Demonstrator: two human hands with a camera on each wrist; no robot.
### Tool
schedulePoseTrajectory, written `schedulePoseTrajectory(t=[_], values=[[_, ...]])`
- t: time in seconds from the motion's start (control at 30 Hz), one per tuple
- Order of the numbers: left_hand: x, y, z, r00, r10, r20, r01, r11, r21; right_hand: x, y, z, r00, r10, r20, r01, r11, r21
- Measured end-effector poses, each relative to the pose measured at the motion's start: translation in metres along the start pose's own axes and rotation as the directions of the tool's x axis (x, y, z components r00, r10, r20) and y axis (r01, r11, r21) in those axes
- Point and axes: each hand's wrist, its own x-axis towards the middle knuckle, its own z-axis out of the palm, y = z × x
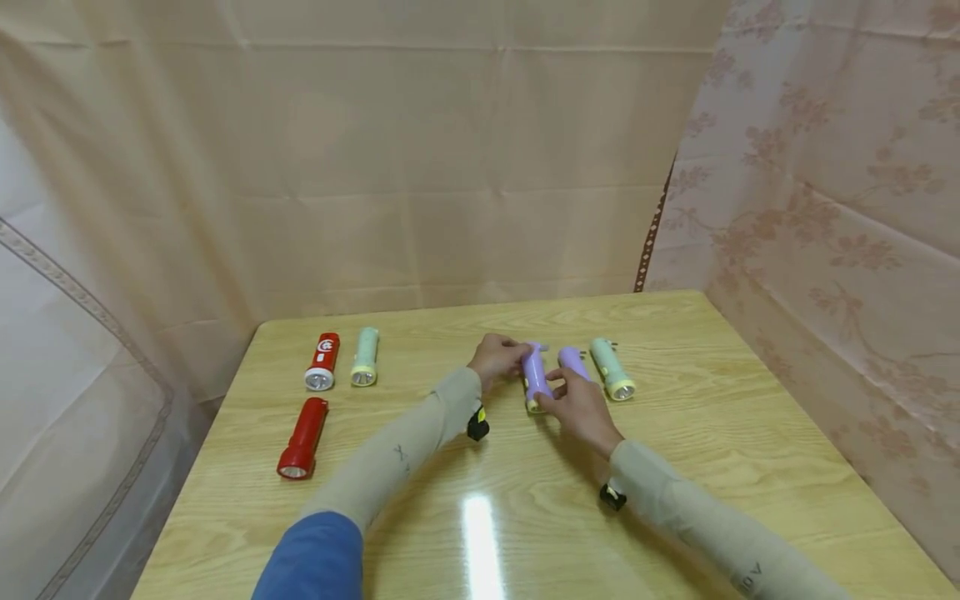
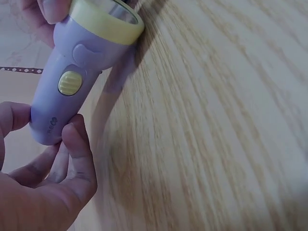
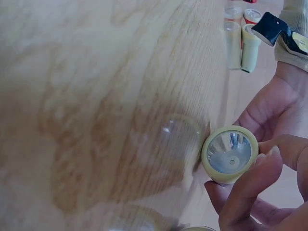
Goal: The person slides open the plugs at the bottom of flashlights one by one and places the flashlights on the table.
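A purple flashlight (image 1: 534, 371) with a pale yellow head ring is held between both hands, low over the wooden table. My left hand (image 1: 497, 358) pinches its tail end between thumb and fingers. At the lens end, my right hand (image 1: 583, 410) grips the yellow ring (image 3: 207, 159) with its fingertips. The left wrist view shows a yellow slide switch (image 2: 70, 83) on the flashlight's side. Just right of it lies a second purple flashlight (image 1: 572, 358), its lower part hidden by my right hand. Beyond that is a mint green flashlight (image 1: 609, 367) with a yellow head.
On the table's left side lie a red flashlight with a white head (image 1: 322, 358), another mint green flashlight (image 1: 365, 354) and an all-red flashlight (image 1: 305, 433). The wooden table (image 1: 420, 550) reflects a bright light strip. Beige curtains (image 1: 450, 167) hang behind it, patterned cloth (image 1: 840, 250) at right.
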Motion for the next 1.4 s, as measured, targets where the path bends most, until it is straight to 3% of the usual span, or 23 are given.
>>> schedulePoseTrajectory(t=[0.37,0.63,0.97,1.4], values=[[0.0053,-0.0043,-0.0027,1.000,-0.011,0.007,0.011,1.000,0.016,0.0045,-0.0014,-0.0001,1.000,-0.016,0.017,0.016,1.000,-0.022],[0.0041,-0.0016,-0.0045,0.999,-0.010,0.044,0.007,0.998,0.062,0.0061,-0.0040,-0.0017,0.998,0.021,0.055,-0.024,0.998,0.058],[0.0053,-0.0054,-0.0080,1.000,0.015,0.027,-0.019,0.989,0.147,0.0065,-0.0038,-0.0042,0.993,0.018,0.116,-0.029,0.995,0.095],[0.0004,-0.0060,-0.0069,0.998,-0.017,0.056,0.008,0.985,0.171,0.0083,-0.0031,-0.0061,0.997,-0.080,0.018,0.081,0.996,-0.040]])
